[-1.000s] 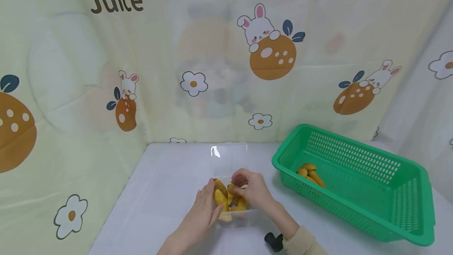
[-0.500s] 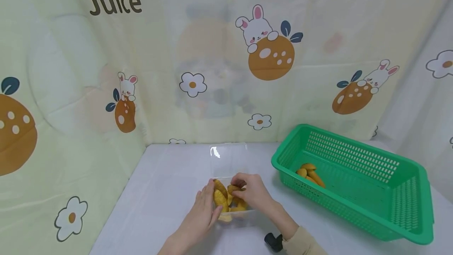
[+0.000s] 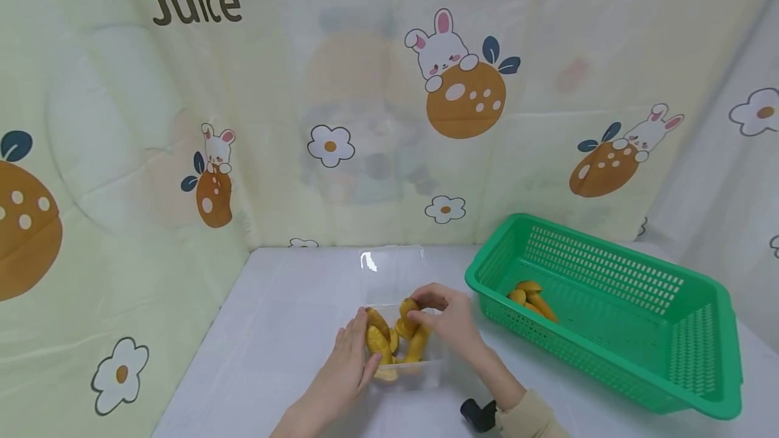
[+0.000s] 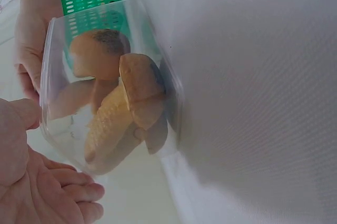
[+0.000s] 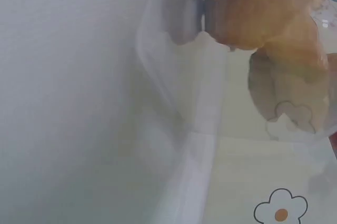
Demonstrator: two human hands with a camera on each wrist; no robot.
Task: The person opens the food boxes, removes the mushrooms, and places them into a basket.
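Observation:
A clear plastic box [image 3: 420,375] with its lid [image 3: 392,269] folded back stands on the table. In it lie several short, curved yellow pieces like small bananas [image 3: 379,345], seen through the wall in the left wrist view. My left hand [image 3: 343,365] rests along the box's left side, fingers straight and thumb at the near corner. With thumb and fingers, my right hand [image 3: 449,320] pinches one banana-like piece [image 3: 408,307], which stands upright at the right part of the box, its top above the rim. The right wrist view shows pieces [image 5: 274,11] through blurred plastic, fingers out of frame.
A green perforated basket [image 3: 615,333] stands to the right, with several similar yellow-orange pieces [image 3: 533,299] at its left end. A black device [image 3: 477,415] is by the right wrist. A printed curtain [image 3: 286,86] hangs behind the table.
My right hand has moved up and to the right, tipping the pinched banana-like piece upright and raising it. Another piece below it now shows more fully. The left hand stays in place.

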